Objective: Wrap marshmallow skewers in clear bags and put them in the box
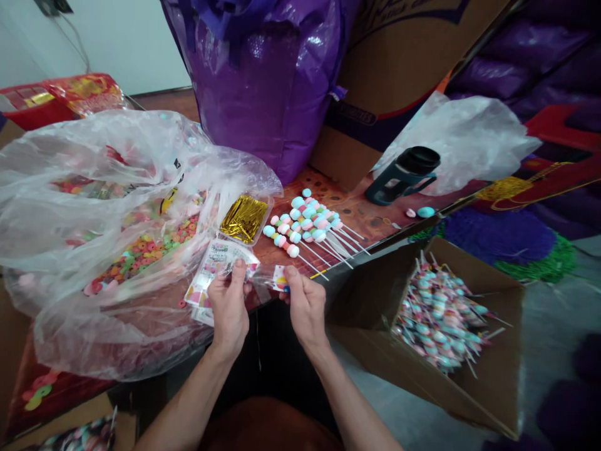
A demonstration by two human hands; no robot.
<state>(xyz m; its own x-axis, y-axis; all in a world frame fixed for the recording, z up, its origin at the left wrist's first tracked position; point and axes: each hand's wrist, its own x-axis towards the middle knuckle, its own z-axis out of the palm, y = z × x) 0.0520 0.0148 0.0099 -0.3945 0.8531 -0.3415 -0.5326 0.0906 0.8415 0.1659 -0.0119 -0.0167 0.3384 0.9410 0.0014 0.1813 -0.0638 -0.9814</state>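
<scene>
My left hand (230,305) pinches a stack of small clear printed candy bags (216,266) at the table's front edge. My right hand (303,302) is closed on one small clear bag (278,278) pulled off to the right of the stack. Just beyond my hands lie several marshmallow skewers (305,227) in pastel pink, blue and white, sticks pointing right. A clear tray of gold twist ties (244,218) sits behind the bag stack.
A big clear plastic bag of colourful ring candy (136,247) fills the left. A cardboard box of wrapped skewers (439,316) stands lower right. A purple sack (270,81), a dark mug (404,174) and crumpled plastic (462,141) lie behind.
</scene>
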